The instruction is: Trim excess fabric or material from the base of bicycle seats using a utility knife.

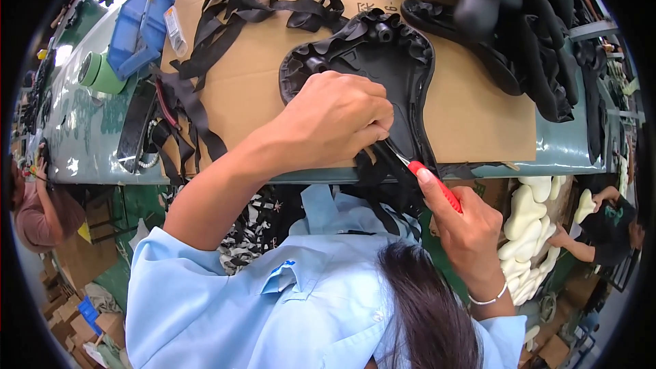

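A black bicycle saddle [403, 68] lies upside down on a sheet of cardboard [488, 119], its wide end away from me. Black cover material is gathered in folds around its rim. Over the saddle's middle, my left hand [338, 116] is closed, its fingers pressed together; whatever they pinch is hidden. My right hand [468, 229] is wrapped round the red handle of a hand tool [437, 188] at the narrow end. The tool's metal shaft points up and left towards my left fingers, and its tip is out of sight.
Black fabric strips [222, 17] curl across the cardboard's left side. Beyond them are a blue bin [140, 27] and a green container [102, 74]. More black saddles [478, 48] are piled at the right. Cream foam pads [529, 232] lie lower right, beside another person [608, 222].
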A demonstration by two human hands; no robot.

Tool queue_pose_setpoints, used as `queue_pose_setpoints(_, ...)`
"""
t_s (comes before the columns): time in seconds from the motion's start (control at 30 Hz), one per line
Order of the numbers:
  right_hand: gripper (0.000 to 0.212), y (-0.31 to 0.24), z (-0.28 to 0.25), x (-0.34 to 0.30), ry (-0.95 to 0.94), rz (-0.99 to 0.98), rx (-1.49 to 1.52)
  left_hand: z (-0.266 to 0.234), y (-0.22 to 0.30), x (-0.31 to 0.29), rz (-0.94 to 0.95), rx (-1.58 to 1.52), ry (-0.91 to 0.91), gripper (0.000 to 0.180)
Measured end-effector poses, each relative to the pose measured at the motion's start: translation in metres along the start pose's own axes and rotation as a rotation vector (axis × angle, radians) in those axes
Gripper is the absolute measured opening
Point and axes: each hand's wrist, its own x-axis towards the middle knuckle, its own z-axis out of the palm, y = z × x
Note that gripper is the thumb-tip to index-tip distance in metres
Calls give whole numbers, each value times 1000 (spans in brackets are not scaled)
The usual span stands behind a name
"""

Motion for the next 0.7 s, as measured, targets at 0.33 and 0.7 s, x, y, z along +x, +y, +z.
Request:
queue_pose_setpoints(0.33,64,30,-55,-18,-204,13,-240,16,22,-1,-194,-136,98,8)
queue_pose_setpoints(0.7,51,-12,7,9,30,883,1435,-5,-11,52,-349,-406,-192,20)
